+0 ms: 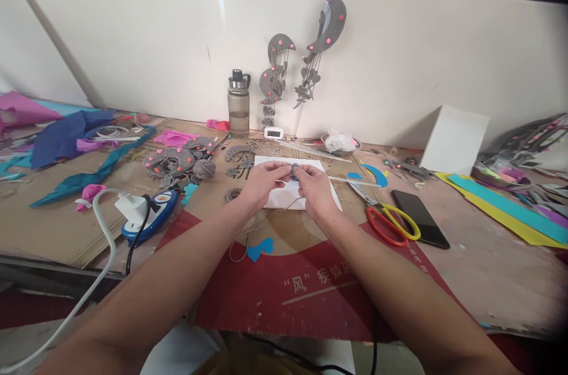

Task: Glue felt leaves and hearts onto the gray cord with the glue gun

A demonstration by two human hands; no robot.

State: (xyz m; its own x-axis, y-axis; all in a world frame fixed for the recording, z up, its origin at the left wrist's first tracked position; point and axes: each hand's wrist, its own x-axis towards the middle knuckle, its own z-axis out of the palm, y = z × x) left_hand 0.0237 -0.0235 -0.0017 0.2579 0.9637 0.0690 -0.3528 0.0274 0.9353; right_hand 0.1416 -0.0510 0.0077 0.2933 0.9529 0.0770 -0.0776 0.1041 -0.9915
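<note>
Head view: small bluish piece (294, 168) sits pinched between left hand (268, 178) and right hand (316, 183).

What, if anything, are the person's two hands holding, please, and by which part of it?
The left hand and right hand pinch a small blue-grey piece; it is too covered to tell by which part.

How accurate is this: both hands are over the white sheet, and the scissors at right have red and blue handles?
One colour is wrong: the head view shows the scissors at right with red and yellow handles. The left hand and right hand are over the white sheet.
</note>
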